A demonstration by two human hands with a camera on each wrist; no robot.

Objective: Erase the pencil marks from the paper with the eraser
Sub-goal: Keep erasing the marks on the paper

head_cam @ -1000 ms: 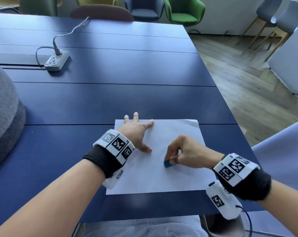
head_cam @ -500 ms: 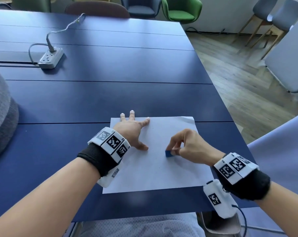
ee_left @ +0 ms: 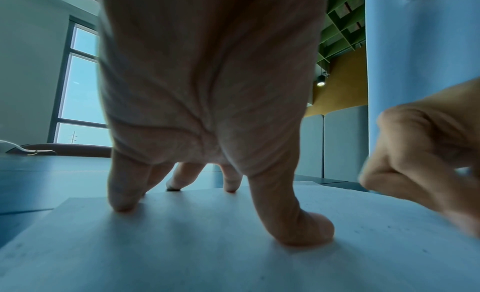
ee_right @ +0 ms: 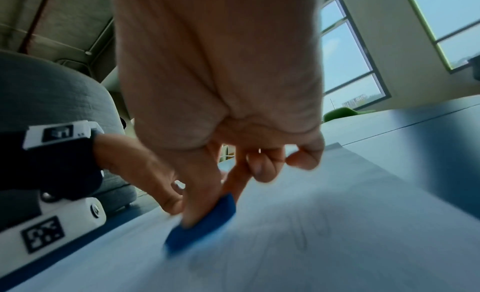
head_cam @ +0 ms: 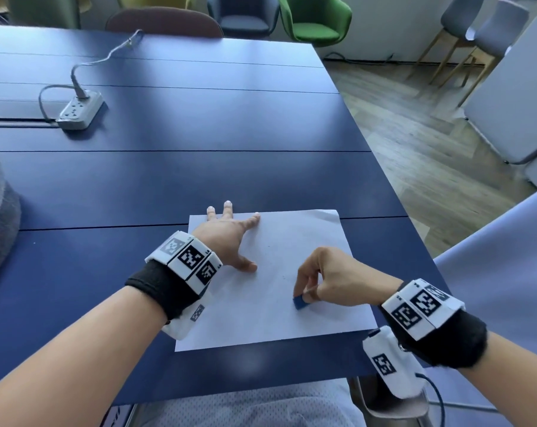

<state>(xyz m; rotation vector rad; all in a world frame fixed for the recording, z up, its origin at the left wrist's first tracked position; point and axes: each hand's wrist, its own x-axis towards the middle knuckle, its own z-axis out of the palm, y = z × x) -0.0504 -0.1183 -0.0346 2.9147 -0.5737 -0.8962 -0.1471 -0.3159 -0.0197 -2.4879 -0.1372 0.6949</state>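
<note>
- Paper: one white sheet lying flat on the blue tabletop, close to its near edge.
- Eraser: small blue block, bottom edge on the paper, right of the sheet's centre and toward its near edge.
- Right hand: thumb and forefinger pinch the eraser from above; other fingers curled in. The right wrist view confirms the pinch, with the eraser tilted and its low end on the sheet.
- Left hand: fingers spread and straight, pressing the paper's far left corner; two fingertips reach past the sheet's far edge onto the tabletop. Thumb lies on the paper, pointing toward the eraser.
- Pencil marks: faint grey strokes on the paper just right of the eraser in the right wrist view; the picture is blurred, so their shape cannot be made out.
- Power strip: white, with cable, on the tabletop well beyond the paper, to the far left.
</note>
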